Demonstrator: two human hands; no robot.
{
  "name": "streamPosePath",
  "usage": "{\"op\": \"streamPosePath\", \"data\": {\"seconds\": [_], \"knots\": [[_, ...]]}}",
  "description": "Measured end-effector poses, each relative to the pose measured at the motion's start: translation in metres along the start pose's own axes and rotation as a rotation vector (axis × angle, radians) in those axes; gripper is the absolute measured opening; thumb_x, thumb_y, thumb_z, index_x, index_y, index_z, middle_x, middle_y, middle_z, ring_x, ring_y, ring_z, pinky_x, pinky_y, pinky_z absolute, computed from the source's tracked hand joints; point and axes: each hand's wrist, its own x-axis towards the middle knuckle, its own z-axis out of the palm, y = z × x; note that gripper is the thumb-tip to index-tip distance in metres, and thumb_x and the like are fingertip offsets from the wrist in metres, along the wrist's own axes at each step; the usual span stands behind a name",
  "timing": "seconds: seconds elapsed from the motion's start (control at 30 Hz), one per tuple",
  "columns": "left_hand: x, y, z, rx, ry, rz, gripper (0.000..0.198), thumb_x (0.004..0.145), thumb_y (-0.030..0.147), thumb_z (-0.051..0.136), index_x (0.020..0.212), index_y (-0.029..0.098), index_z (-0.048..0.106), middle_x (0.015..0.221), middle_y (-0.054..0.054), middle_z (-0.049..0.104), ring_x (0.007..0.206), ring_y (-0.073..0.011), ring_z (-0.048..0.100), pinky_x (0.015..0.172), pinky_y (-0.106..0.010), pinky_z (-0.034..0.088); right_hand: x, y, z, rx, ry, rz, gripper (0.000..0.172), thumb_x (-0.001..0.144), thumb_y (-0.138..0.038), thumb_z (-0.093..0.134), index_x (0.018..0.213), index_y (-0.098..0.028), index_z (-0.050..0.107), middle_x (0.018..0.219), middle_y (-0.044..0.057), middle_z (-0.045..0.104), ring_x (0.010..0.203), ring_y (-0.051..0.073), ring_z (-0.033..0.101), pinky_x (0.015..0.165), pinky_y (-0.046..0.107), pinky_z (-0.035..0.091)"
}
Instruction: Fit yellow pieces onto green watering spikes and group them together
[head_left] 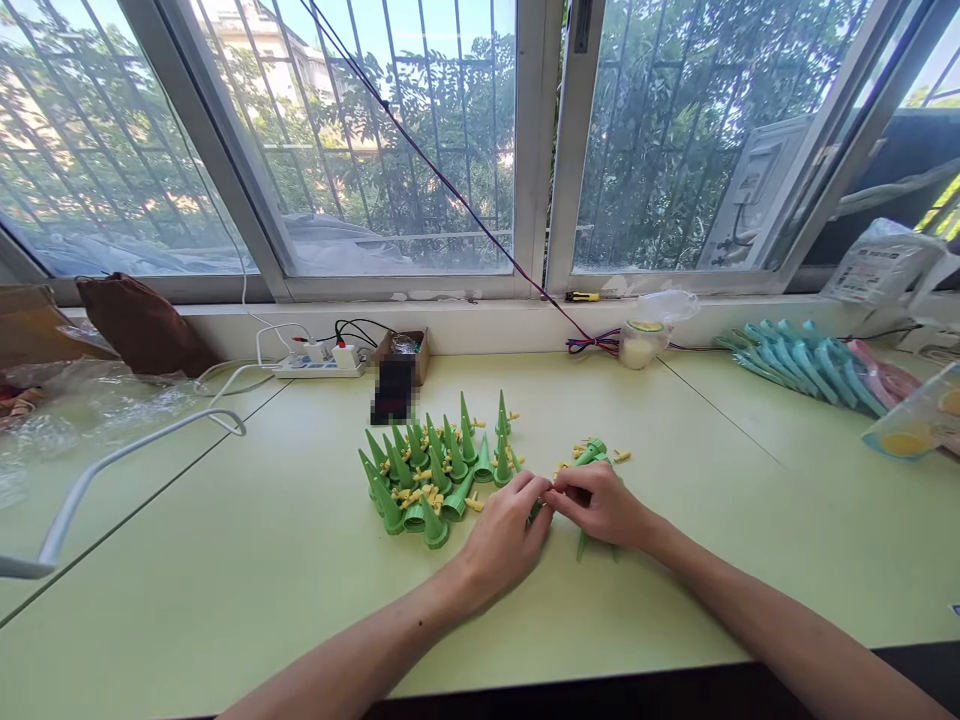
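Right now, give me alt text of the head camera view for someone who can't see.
A person's left hand and right hand meet over a pale green table. Green cones, mostly upright, cluster beside the left hand among small yellow pieces; windows stand behind.

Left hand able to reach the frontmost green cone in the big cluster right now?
Likely yes: bare table lies between the left hand and that upright green cone. That hand seems to meet the right hand, so may need freeing first.

Daylight falls through metal-framed windows [532,150] — leafy trees [652,160] outside — above a white ledge [487,332] and pale green table [225,570].
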Motion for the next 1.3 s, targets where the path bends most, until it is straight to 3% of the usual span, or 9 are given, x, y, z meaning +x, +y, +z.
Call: {"op": "streamPosePath", "data": {"seconds": [1.3], "knots": [[-0.0001, -0.0009, 0.0015, -0.055, 0.028, -0.001, 0.017, 0.098, 0.018, 0.045, 0.109, 0.022, 0.058, 0.104, -0.005, 0.065, 0.080, -0.0168, 0.061, 0.077, -0.031, 0.048, 0.0016, -0.0021, -0.0003, -0.005, -0.016, 0.009, 0.037, 0.098, -0.033, 0.056, 0.064, -0.020, 0.044, 0.054, -0.006, 0.036, 0.050, 0.010, 0.033, 0.051, 0.024, 0.027]]}}
